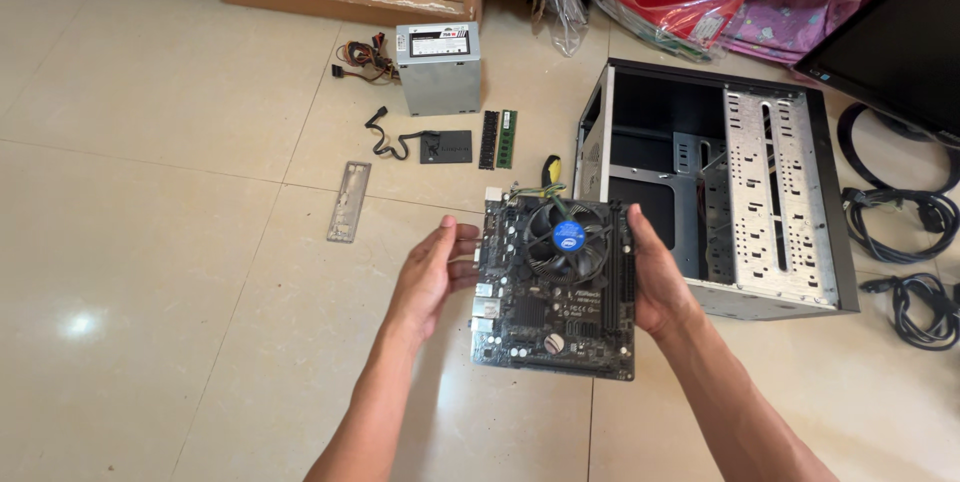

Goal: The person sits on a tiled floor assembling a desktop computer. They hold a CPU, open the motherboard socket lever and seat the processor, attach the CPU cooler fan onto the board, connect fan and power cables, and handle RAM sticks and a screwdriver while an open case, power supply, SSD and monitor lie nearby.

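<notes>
Holding the motherboard (557, 287) by its two long edges, I have it lifted above the tiled floor (150, 242), roughly level, just left of the open computer case (720, 192). My left hand (432, 277) takes the port side with the fingers (462, 252) curled around the edge; my right hand (655, 277) lies flat along the opposite edge, fingers together and thumb over the top. The round cooler fan (567, 237) with its blue centre is already seated on the board, so I judge that part done. The board itself is not yet in the case, whose inside looks bare, with only the metal drive cage (775, 182) fitted.

Further out, several parts lie loose on the floor: two memory sticks (498, 139) side by side, a small black drive (445, 146) with a black cable (385, 137) beside it, a silver rear port plate (348, 201), and the grey power supply (438, 68) with its wire bundle. None of these is mounted, so most of the work looks left to do. A yellow-handled tool (550, 170) peeks out behind the board. Between the board and the case opening I see nothing in the way; black cords (910, 232) are coiled well off to the right, beside a dark monitor (890, 37).
</notes>
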